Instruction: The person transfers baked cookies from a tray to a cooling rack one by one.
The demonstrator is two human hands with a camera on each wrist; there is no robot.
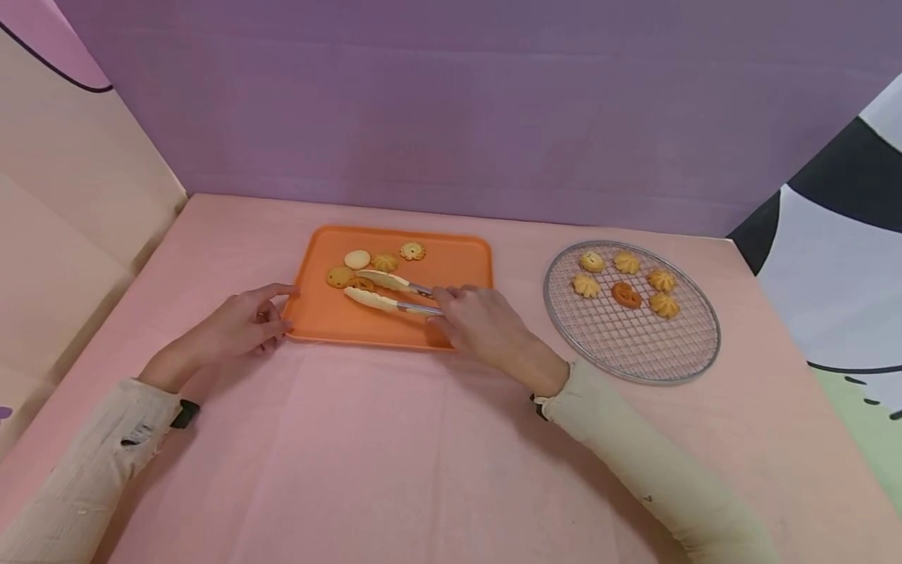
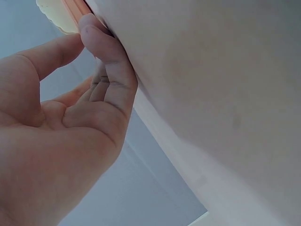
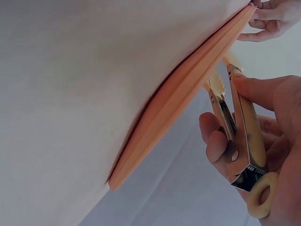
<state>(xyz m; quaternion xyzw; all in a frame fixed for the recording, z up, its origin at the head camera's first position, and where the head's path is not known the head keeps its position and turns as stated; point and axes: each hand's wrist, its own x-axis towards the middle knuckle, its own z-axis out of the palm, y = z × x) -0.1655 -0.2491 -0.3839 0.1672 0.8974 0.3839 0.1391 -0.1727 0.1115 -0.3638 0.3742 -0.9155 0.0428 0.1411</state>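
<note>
My right hand (image 1: 486,325) grips silver tongs (image 3: 244,122) with cream scalloped tips, held low over an orange tray (image 1: 338,321). The tips stand apart, and a small brown pretzel (image 1: 363,284) shows partly between them. Around it on the tray lie a round tan cookie (image 1: 340,276), a pale oval cookie (image 1: 357,259), a ridged piped cookie (image 1: 384,262) and a flower-shaped cookie (image 1: 412,251) with a dark centre. At the tray's left edge, my left hand (image 1: 243,321) holds the rim near its front corner between thumb and fingers.
To the right lies a round wire mesh rack (image 1: 634,345) bearing several piped cookies (image 1: 662,280) and one pretzel (image 1: 626,295). A pink cloth (image 1: 366,454) covers the table. A purple wall (image 1: 451,117) rises behind it, with patterned panels at both sides.
</note>
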